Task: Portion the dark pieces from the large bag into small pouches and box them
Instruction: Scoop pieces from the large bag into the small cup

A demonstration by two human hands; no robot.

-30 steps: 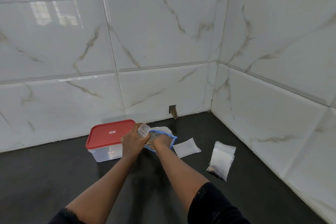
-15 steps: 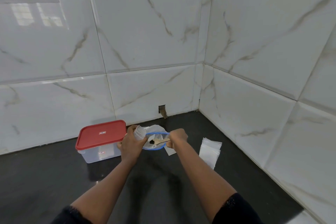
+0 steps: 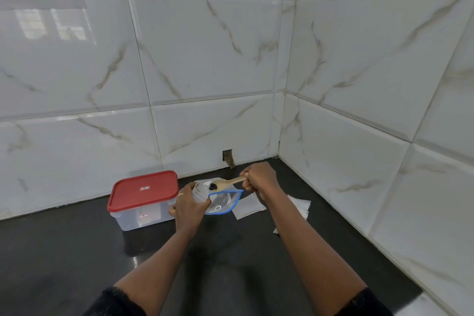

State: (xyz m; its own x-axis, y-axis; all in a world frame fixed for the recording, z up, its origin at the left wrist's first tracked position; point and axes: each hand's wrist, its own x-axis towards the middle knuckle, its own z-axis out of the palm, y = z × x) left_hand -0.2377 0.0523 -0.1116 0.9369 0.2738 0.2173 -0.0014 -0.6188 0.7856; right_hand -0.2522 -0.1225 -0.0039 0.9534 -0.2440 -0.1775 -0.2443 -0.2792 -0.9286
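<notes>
1. Head view, the holding grip: the left hand [image 3: 189, 204] is curled round a small pouch [image 3: 199, 194], fingers behind and thumb in front. The pouch stands with its mouth up and rounded open, apparently to give the load a wide target. The thumb lies at the blue rim of the large bag [image 3: 225, 202]; whether it pinches that rim too, I cannot tell.

2. The working grip: the right hand [image 3: 259, 180] is fisted on the handle end of a wooden spoon [image 3: 228, 182]. The bowl reaches from that fist toward the left hand and is kept roughly level, so the dark pieces [image 3: 212, 186] at its tip ride without rolling off. They sit right at the pouch mouth, not yet tipped in.

3. Between the two grips, just under the spoon, the large bag lies with its mouth gaping. Kept this close, the carry is short and a dropped piece would likely fall back in.

4. On the far side of the left grip from the spoon stands the box [image 3: 143, 217], just beside the knuckles, with its red lid [image 3: 143, 188] on. The lid must come off before boxing.

5. Below the right wrist an empty pouch [image 3: 247, 206] lies flat on the dark counter [image 3: 77, 251]. Beyond the forearm a stack of pouches [image 3: 298, 206] is partly hidden. Both are near that hand for the next refill.
</notes>
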